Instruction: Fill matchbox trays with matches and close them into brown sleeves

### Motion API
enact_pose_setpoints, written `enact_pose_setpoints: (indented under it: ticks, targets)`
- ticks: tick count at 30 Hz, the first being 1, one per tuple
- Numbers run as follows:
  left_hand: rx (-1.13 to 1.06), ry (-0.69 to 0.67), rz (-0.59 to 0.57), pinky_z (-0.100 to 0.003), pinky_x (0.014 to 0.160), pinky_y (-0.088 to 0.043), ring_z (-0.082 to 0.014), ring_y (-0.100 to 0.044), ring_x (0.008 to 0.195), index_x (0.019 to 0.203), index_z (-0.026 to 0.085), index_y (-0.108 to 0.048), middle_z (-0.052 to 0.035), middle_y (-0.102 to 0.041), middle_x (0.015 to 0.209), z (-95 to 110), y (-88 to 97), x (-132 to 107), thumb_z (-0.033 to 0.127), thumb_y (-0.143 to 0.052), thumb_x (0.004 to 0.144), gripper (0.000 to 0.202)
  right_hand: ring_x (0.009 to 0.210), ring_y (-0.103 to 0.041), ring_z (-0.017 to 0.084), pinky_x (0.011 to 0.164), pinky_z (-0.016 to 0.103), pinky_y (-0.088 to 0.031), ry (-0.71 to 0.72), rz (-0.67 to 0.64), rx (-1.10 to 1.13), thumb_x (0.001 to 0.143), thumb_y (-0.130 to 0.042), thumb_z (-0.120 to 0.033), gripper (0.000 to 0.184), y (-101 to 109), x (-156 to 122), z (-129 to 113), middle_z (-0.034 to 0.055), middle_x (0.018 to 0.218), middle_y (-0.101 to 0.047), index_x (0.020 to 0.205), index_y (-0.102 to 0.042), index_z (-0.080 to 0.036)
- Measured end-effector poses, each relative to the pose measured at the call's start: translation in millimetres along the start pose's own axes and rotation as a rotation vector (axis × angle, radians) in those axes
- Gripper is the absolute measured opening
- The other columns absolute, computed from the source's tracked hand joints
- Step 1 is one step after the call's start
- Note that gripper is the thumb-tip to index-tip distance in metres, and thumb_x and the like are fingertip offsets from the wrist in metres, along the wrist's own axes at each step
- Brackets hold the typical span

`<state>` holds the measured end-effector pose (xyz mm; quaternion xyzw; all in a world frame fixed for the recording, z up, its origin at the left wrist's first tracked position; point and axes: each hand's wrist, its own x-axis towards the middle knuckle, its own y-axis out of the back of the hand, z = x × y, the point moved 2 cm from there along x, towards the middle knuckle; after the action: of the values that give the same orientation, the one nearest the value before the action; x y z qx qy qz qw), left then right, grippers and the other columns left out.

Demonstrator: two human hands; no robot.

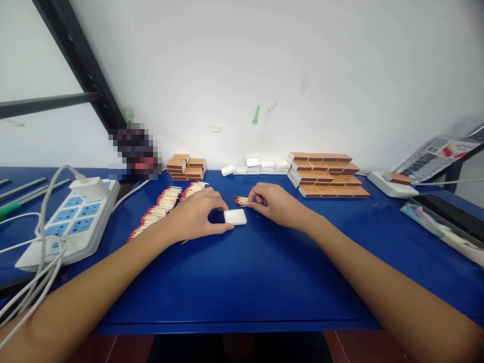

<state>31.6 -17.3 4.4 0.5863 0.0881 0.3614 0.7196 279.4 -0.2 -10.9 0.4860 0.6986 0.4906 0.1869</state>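
Note:
A small white matchbox tray (pixel 235 218) lies flat on the blue table, its inside facing up and looking bare. My left hand (pixel 200 214) has its thumb and fingers around the tray's left end, thumb at the near corner and fingertips at the far one. Just behind the tray, my right hand (pixel 270 201) pinches a small bunch of matches (pixel 240 200), red heads pointing left. Rows of loose matches (pixel 161 205) lie to the left, partly hidden by my left hand and forearm.
Brown matchboxes are stacked at the back left (pixel 186 167) and back right (pixel 327 175). White trays (pixel 260 166) stand between them along the wall. A power strip (pixel 75 217) with white cables (pixel 41 272) is at left. A white device (pixel 393 184) and a plastic-wrapped pack (pixel 446 229) lie at right.

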Motion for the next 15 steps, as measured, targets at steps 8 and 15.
enact_pose_setpoints:
  ticks: [8, 15]
  targets:
    - [0.02, 0.001, 0.0, -0.041, 0.085, -0.05, -0.0261, -0.063, 0.095, 0.102, 0.021, -0.077, -0.0065, -0.073, 0.096, -1, -0.7, 0, 0.047, -0.08, 0.091, 0.028, 0.075, -0.052, 0.017, 0.069, 0.031, -0.035, 0.002, 0.01, 0.031, 0.104, -0.058, -0.035, 0.019, 5, -4, -3, 0.0033, 0.087, -0.061, 0.094, -0.066, -0.02]
    - [0.055, -0.001, 0.03, -0.04, 0.082, -0.048, -0.026, -0.063, 0.093, 0.106, 0.023, -0.077, -0.0048, -0.073, 0.094, -3, -0.6, 0, 0.046, -0.079, 0.092, 0.027, 0.077, -0.052, 0.017, 0.07, 0.031, -0.038, 0.028, 0.001, 0.12, 0.105, -0.056, -0.04, 0.023, 5, -8, -13, 0.0027, 0.087, -0.06, 0.092, -0.061, -0.021]
